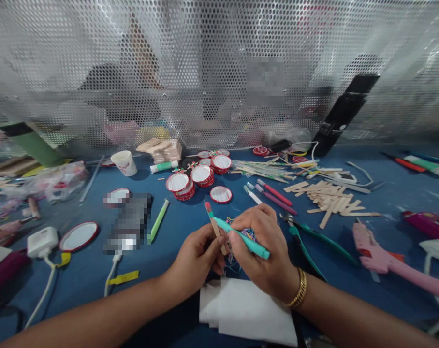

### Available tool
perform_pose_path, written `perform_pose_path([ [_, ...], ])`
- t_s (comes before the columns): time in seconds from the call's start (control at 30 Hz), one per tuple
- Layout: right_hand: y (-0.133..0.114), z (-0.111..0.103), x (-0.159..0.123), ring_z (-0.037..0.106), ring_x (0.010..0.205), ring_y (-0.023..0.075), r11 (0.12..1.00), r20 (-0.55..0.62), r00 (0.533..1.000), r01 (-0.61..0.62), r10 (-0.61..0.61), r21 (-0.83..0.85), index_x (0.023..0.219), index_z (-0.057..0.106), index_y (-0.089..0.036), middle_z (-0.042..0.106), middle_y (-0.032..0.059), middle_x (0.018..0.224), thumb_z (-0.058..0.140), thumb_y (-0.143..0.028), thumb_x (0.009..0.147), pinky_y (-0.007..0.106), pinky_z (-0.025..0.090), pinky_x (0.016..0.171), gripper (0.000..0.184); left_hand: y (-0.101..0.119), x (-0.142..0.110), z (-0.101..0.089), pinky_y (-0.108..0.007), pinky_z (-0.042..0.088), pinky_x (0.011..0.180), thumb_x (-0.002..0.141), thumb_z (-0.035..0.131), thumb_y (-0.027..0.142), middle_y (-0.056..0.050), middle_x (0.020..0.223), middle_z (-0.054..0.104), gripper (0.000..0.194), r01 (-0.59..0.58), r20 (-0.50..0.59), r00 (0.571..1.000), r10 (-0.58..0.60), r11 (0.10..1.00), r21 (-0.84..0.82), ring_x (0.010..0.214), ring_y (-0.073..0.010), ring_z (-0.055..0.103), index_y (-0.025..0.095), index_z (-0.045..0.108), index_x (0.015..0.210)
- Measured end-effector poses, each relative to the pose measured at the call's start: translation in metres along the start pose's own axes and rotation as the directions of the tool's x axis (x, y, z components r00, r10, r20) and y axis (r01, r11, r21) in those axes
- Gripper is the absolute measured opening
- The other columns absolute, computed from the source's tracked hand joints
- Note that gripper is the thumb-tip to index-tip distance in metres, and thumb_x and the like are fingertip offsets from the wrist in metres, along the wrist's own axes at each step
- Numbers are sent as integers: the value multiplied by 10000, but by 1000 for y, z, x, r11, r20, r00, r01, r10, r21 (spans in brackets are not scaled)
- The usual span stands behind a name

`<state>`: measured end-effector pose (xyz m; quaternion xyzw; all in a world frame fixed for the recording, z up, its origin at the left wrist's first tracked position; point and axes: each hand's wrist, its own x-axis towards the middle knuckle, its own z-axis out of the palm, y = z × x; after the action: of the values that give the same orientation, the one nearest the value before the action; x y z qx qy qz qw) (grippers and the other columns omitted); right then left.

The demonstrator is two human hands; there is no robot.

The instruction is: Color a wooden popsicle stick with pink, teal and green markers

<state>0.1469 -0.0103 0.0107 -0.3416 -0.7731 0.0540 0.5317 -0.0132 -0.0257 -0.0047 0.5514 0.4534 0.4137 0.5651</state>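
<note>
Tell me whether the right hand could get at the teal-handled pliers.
Probably yes: the pliers lie just beside the right hand, with nothing seen lying on them, though that hand is holding a turquoise marker.

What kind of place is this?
Likely a craft workbench: wooden sticks piled on a blue table, a pink glue gun at right, and colored markers beyond the person's hands.

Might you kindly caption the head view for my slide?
Left hand holds a red-tipped wooden stick; right hand holds a turquoise marker to it.
</note>
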Motion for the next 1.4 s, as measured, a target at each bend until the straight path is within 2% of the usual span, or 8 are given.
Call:
perform_pose_path([
  [0.4, 0, -1, 0, 598, 716, 165, 1000, -14, 1000, -21, 21, -14, 833, 537, -225, 627, -15, 747, 567, -153, 838, 429, 394, 824, 78, 3, 0, 2, -180, 446, 441, 851, 606, 574, 36, 562, 541, 417, 19, -27, 999, -20, 1000, -15, 449, -81, 516, 168, 544, 776],
  [0.8, -1, 2, 0, 612, 719, 161, 999, 12, 1000, -8, 7, 33, 839, 534, -223, 643, -21, 754, 574, -151, 834, 424, 393, 827, 83, -1, 1, 0, -187, 456, 457, 887, 580, 543, 39, 586, 525, 389, -9, 13, 1000, 9, 1000, -8, 466, -78, 505, 163, 558, 804],
  [1.1, 1, 0, 1, 593, 702, 162, 999, -22, 999, -30, 29, -42, 833, 534, -219, 622, -16, 741, 567, -154, 841, 429, 390, 820, 73, 0, 0, 1, -181, 457, 449, 897, 559, 541, 37, 575, 539, 386, 10, -13, 1000, -10, 1000, 16, 457, -78, 517, 169, 529, 798],
  [1.4, -1, 1, -1, 603, 715, 162, 1000, 4, 1000, -6, 6, 9, 836, 531, -218, 630, -19, 743, 569, -143, 830, 434, 390, 829, 84, 0, 0, 1, -181, 464, 466, 920, 544, 502, 37, 599, 520, 360, -11, 13, 1000, 10, 1000, 22, 487, -76, 510, 159, 534, 809],
])
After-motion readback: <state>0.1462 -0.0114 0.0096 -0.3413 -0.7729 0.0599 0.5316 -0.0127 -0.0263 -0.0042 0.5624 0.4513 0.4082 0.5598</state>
